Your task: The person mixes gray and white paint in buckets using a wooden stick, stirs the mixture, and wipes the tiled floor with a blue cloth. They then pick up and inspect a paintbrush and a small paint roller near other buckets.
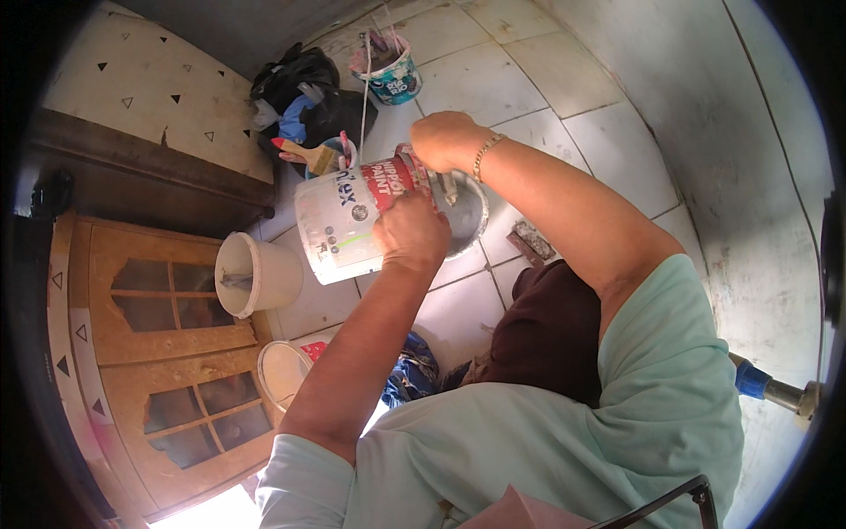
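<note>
A white paint bucket with a red label is tilted on its side, its mouth toward the right. My left hand is closed on it near the rim. Beside the rim's far side, my right hand is curled into a fist; what its fingers hold is hidden. Under the bucket's mouth stands a round container with grey material inside. A pale, narrow thing shows between the rim and this container, too unclear to name.
A paintbrush lies across a small tub near black plastic bags. Farther back is a teal bucket with tools. A cream bucket and another bucket stand left by a wooden cabinet. A dirty trowel-like tool lies on the tiles.
</note>
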Available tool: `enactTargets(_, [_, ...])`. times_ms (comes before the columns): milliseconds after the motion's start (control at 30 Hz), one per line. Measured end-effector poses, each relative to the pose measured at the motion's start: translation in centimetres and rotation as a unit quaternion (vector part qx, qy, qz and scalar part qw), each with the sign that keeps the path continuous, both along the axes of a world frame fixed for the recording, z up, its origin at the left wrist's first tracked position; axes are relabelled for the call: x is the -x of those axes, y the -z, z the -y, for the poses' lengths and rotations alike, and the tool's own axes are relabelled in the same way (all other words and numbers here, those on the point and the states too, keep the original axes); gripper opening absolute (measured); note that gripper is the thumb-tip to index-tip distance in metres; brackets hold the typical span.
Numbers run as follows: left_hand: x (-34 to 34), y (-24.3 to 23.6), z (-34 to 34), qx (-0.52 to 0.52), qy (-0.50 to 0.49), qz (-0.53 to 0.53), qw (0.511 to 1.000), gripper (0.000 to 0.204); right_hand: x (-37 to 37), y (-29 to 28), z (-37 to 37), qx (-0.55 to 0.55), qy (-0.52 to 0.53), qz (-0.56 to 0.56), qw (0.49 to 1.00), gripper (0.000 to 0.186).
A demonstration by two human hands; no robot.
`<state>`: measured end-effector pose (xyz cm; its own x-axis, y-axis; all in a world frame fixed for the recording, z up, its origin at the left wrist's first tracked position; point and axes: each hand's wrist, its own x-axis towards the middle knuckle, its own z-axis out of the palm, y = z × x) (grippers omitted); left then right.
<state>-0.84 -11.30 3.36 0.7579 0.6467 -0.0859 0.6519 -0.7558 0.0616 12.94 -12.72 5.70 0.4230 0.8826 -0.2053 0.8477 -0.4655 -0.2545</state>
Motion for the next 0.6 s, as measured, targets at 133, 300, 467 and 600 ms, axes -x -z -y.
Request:
enactTargets(133, [0.13,0.27,-0.24,0.005,-0.003,-0.001,1.0,0.027,0.09,0.45,-0.41,-0.007,0.002,0.001,1.0,0.021])
enactTargets(300, [0.22,0.26,-0.15,0.017,0.017,-0.014,1.0,0.028,0.42,0.32,-0.66,0.001,-0.005,0.001,1.0,0.021])
enactTargets(467, [0.19,0.14,-0.49,0.036,0.026,-0.018,0.999,0.026,0.49,0.4,-0.9,0.006,0.001,0.0,1.0,0.02])
enactTargets(600, [0.13,0.2,-0.64,0.043,0.014,-0.021,0.999,0.024,0.59,0.42,-1.09,0.013,-0.002,0.007,1.0,0.02])
